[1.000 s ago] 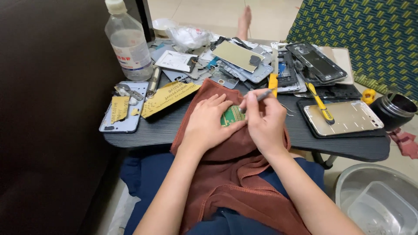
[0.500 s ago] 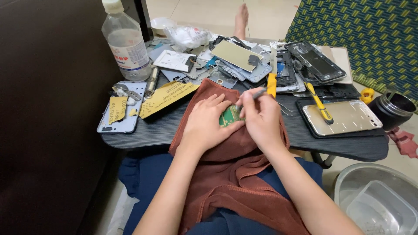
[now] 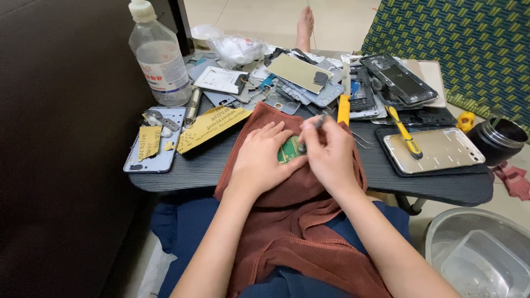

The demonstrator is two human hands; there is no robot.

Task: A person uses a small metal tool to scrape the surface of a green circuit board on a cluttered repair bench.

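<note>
- Left hand (image 3: pixel 259 160): lies flat, fingers spread and lightly curled, pressing a small green circuit board (image 3: pixel 288 149) down onto the brown towel (image 3: pixel 287 221); it pins the board but does not enclose it
- Right hand (image 3: pixel 330 157): closed in a pinch around a thin grey tool (image 3: pixel 319 122), whose tip meets the board's right edge; the kind of tool cannot be told
- Circuit board: sits near the table's middle, at 6 o'clock from the pile of phone parts (image 3: pixel 309 83), mostly hidden between the two hands
- Step in hand, by judgement: fine work on the board's surface, with the board steadied from the left; the next move calls for a firm left press and a small, controlled stroke of the tool
- Towel: drapes from the table (image 3: pixel 430 185) edge down over the lap
- At 12 o'clock of the hands: a yellow-handled tool (image 3: pixel 343 107), close to the right knuckles and likely to be nudged
- At 3 o'clock: a silver phone back (image 3: pixel 441 152) with a second yellow tool (image 3: pixel 404 132) lying across it
- At 10 o'clock: a clear plastic bottle (image 3: pixel 160 58); at 9 o'clock, a blue phone shell (image 3: pixel 152 157) with yellow stickers
- At far 3 o'clock: a dark jar (image 3: pixel 499 138) off the table's end
</note>
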